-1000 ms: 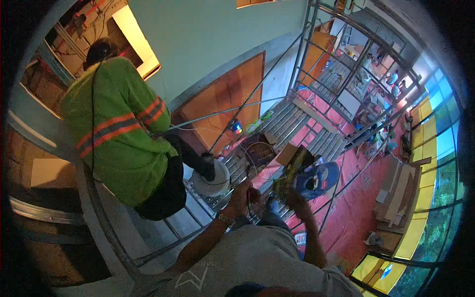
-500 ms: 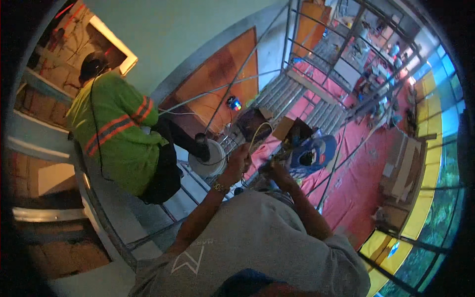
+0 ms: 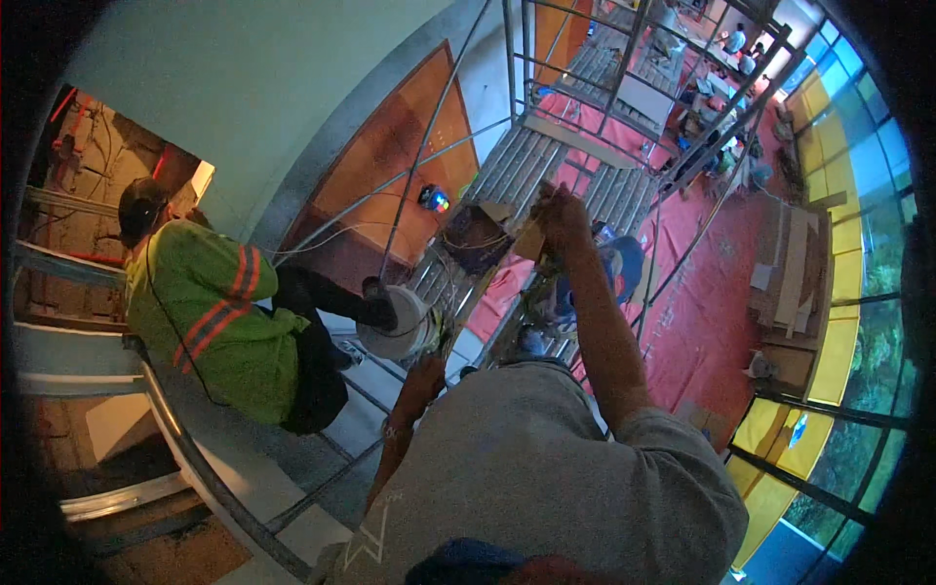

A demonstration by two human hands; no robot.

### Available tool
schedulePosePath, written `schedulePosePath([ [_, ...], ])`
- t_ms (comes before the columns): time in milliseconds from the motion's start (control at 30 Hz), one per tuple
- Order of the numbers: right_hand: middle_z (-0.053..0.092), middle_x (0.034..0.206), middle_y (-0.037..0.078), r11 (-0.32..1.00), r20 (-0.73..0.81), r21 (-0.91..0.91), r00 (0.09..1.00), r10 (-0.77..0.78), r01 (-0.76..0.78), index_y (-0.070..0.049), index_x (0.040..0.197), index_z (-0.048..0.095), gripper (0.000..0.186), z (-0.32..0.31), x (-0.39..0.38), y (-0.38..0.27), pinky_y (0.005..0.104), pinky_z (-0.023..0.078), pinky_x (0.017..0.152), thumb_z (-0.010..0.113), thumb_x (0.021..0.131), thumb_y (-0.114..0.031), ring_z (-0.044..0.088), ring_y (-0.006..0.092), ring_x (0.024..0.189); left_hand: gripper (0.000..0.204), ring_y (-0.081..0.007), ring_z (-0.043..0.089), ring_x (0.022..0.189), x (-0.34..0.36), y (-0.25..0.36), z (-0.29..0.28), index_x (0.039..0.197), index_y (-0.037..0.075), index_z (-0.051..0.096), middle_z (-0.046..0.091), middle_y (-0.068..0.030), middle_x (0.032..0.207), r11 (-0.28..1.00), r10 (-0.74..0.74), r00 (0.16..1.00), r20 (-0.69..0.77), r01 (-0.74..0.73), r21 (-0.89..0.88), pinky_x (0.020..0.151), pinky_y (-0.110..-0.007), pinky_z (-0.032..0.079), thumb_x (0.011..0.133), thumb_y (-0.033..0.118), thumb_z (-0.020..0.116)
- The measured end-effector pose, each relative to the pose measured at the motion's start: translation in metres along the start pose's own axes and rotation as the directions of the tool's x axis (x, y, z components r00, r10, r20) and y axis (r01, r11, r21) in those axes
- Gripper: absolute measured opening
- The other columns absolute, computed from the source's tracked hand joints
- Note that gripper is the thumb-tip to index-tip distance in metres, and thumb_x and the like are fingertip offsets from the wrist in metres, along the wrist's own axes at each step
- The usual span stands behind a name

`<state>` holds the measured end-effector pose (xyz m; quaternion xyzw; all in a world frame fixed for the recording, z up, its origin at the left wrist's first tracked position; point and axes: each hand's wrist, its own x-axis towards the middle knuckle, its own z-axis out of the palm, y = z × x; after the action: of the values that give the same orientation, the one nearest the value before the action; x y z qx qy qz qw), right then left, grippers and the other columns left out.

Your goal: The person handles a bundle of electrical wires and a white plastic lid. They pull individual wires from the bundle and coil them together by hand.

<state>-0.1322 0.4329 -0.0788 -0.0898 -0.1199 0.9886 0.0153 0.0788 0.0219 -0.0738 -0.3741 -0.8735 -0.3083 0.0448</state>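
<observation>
My right hand (image 3: pixel 563 218) is stretched out ahead of me, shut on a small brown cardboard piece (image 3: pixel 531 241) above the scaffold planks (image 3: pixel 546 161). Hanging lower, my left hand (image 3: pixel 425 374) is beside a white bucket (image 3: pixel 395 324); its fingers are too dark to read. A thin white cable (image 3: pixel 341 234) runs past the bucket toward the wall. To my left a co-worker in a green high-visibility jacket (image 3: pixel 210 327) sits on the platform edge, one shoe resting by the bucket.
Metal scaffold poles (image 3: pixel 429 146) cross in front of me. A dark open box (image 3: pixel 475 237) lies on the planks. Far below are a red floor (image 3: pixel 717 292), a person in a blue cap (image 3: pixel 624 265), stacked boards (image 3: pixel 792 278) and yellow window frames (image 3: pixel 840 341).
Both hands were together on the brown piece before. Now my right hand has reached forward with it, my left hand has dropped beside the bucket, and the view has swung left.
</observation>
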Motion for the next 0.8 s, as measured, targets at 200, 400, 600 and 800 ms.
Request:
schedulePosePath([
  [200,0.045,0.068,-0.002,0.991,-0.023,-0.126,0.999,-0.039,0.036,-0.002,0.122,0.055,0.034,-0.006,0.009,-0.104,0.0245,0.037,0.05,0.053,0.101,-0.028,0.039,0.0092,0.053,0.009,-0.0318,0.053,0.07,-0.052,0.002,-0.014,0.093,0.003,0.054,0.053,-0.0149,0.081,0.206,-0.695,0.502,0.515,0.825,-0.527,0.058,-0.04,0.044,0.088,0.008,0.059],
  [400,0.043,0.067,-0.005,0.732,-0.03,-0.68,0.999,0.034,-0.046,-0.012,0.132,0.056,0.043,0.036,-0.021,-0.099,0.0244,0.034,0.047,0.053,0.101,-0.04,0.043,0.0067,0.056,0.021,-0.0171,0.046,0.056,-0.119,-0.051,0.042,0.083,0.007,0.048,0.049,-0.0056,0.069,0.826,-0.459,0.883,0.096,0.464,-0.319,0.051,-0.035,0.04,0.099,0.02,0.054],
  [600,0.052,0.078,-0.004,0.095,0.23,-0.971,0.968,0.097,0.221,-0.012,0.132,0.059,0.041,-0.012,-0.063,-0.074,0.0243,0.037,0.052,0.051,0.102,-0.039,0.046,0.0066,0.06,0.037,-0.0205,0.057,0.059,-0.031,-0.026,0.032,0.089,0.003,0.054,0.055,-0.0088,0.072,0.182,-0.736,0.517,0.438,0.774,-0.607,0.059,-0.037,0.049,0.106,0.035,0.045],
  [800,0.056,0.091,0.003,0.535,0.067,-0.778,0.803,0.593,-0.33,-0.008,0.133,0.057,0.04,0.032,-0.131,-0.028,0.0295,0.044,0.068,0.052,0.103,-0.033,0.05,0.0124,0.077,0.047,-0.0273,0.07,0.083,0.081,0.0,0.001,0.093,0.001,0.06,0.07,-0.0168,0.098,-0.2,-0.73,0.512,0.452,0.473,-0.858,0.078,-0.043,0.058,0.105,0.043,0.042],
])
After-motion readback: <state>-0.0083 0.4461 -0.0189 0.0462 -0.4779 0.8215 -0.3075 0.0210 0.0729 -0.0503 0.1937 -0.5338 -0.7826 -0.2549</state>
